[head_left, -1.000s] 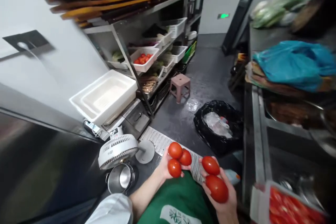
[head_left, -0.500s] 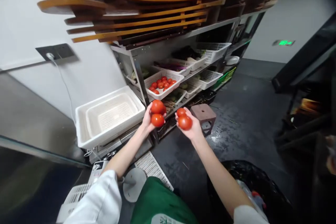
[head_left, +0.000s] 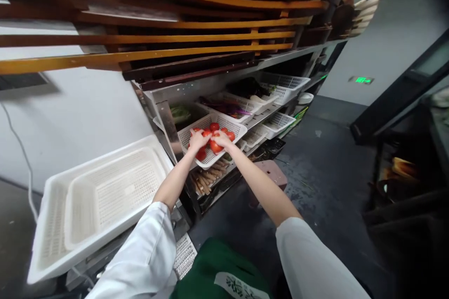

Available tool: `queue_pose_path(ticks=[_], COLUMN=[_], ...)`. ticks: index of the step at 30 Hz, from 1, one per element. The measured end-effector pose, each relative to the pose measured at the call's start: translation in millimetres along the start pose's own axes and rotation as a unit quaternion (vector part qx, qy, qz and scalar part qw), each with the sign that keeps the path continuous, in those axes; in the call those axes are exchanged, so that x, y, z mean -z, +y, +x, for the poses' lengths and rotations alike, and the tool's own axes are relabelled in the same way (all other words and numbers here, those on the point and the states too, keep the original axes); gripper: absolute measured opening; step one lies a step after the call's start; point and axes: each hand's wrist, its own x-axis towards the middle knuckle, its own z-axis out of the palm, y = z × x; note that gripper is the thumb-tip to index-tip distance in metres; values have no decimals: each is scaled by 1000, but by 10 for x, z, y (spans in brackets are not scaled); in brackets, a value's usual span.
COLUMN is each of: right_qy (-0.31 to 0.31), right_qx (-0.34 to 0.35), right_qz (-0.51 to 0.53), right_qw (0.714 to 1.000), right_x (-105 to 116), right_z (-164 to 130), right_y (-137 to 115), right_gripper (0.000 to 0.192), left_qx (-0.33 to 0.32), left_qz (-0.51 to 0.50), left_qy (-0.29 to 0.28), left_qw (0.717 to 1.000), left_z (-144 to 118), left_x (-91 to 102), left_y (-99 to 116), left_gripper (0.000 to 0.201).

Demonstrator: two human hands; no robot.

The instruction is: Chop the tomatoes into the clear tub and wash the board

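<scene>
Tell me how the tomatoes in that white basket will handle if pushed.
The tomatoes look round and smooth, so they would probably roll until the white perforated basket rim stops them. Their glossy skins may be slippery. The left hand and right hand rest on them.

A white wall [head_left: 80, 112] fills the left of the frame, wooden boards [head_left: 182, 18] stacked across the top above a metal shelf rack [head_left: 164, 117]; dark wet floor [head_left: 326, 159] spreads right.

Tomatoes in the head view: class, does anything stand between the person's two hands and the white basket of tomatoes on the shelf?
Nothing visible does. The left hand and right hand are already over the white basket, resting on the tomatoes in it. The shelf above leaves the basket's front open.
</scene>
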Motion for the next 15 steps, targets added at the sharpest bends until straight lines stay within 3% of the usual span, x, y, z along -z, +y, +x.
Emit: queue_pose_path(ticks=[2,5,7,9,11,13,15], right_qy=[-27,-74,-64,-18,43,100,184], right_qx=[6,24,75,160,222,216,170], right_qz=[-84,-155,-152,-145,-130,-100,-25], right_qw=[996,985,983,976,965,966,968], right_x=[-76,-148,-129,-41,95,230,311], right_z=[114,210,191,64,-203,-626,-1212], right_y=[51,109,143,232,443,819,1361], right_gripper=[52,29,18,20,26,32,31], left_qx=[-12,-15,-16,-15,-10,-8,-5], left_qz=[72,118,136,155,168,179,192], left_qy=[-23,-65,-95,-105,-86,-47,-5], left_qw=[997,991,986,982,982,983,981], left_z=[44,89,117,131,116,65,-20], left_x=[-62,-115,-111,-88,-56,-22,10], left_y=[-79,-159,-179,-175,-161,-151,-155], left_gripper=[52,46,50,58,64,66,65])
